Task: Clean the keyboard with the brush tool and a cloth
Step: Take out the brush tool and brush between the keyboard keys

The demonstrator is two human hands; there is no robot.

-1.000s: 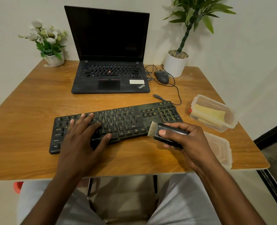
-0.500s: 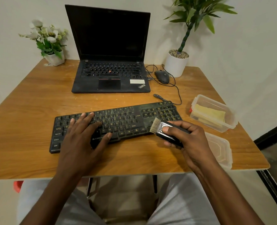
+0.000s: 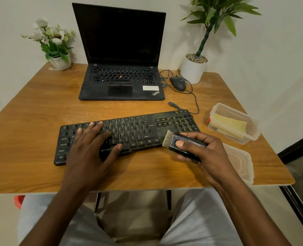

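On the head camera I see the keyboard (image 3: 138,132) lying slightly askew on the wooden table (image 3: 40,107), in front of the open, dark laptop (image 3: 122,50). My view of its left half is partly blocked: the left hand (image 3: 88,151) lies flat on the keys, fingers straight and spread, thumb at the front edge.

The right hand (image 3: 209,153) grips the brush (image 3: 179,144), thumb on top and fingers curled beneath. The back end of the brush is buried in the palm. Its pale bristles sit at the keyboard's near right corner; I cannot tell whether they touch the keys.

The yellow cloth (image 3: 230,122) lies in a clear box (image 3: 250,125) at the right edge, blurred by the cloudy wall. A lid (image 3: 241,162) nearer me is partly hidden behind the right wrist. The mouse (image 3: 177,83) sits beside the laptop.
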